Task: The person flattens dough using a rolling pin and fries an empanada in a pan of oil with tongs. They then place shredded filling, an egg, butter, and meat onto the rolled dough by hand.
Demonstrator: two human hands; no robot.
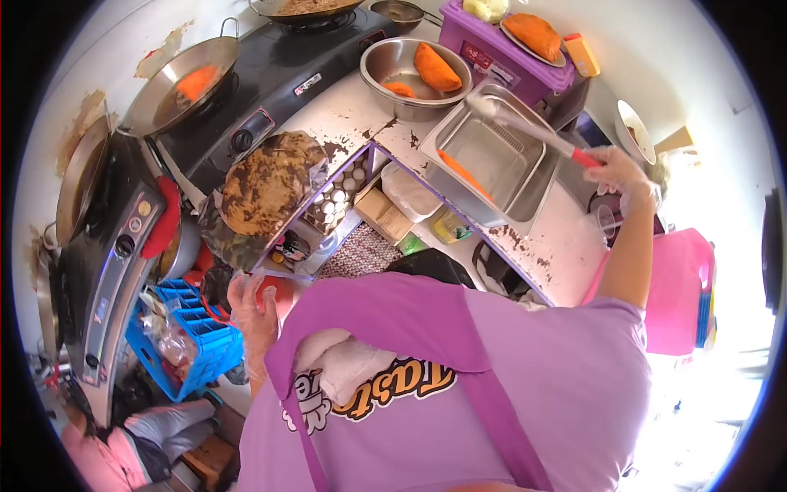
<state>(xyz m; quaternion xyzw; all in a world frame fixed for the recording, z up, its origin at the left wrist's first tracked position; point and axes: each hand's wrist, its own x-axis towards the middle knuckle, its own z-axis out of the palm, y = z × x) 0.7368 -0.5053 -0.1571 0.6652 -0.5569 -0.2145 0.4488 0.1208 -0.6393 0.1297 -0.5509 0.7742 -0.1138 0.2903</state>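
Right hand [615, 170] at two o'clock, fingers closed round the red-handled utensil [545, 134], its head over the metal tray [537, 176]; left hand [256, 316], at eight, has fingers spread, nothing gripped.

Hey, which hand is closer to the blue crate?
The left. The left hand, open, is just right of the blue crate in the picture. The right hand is much farther, beyond the rectangular metal pan, gripping a red-handled tool.

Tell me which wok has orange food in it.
The wok just left of the brown-filled one; orange food shows in no other wok.
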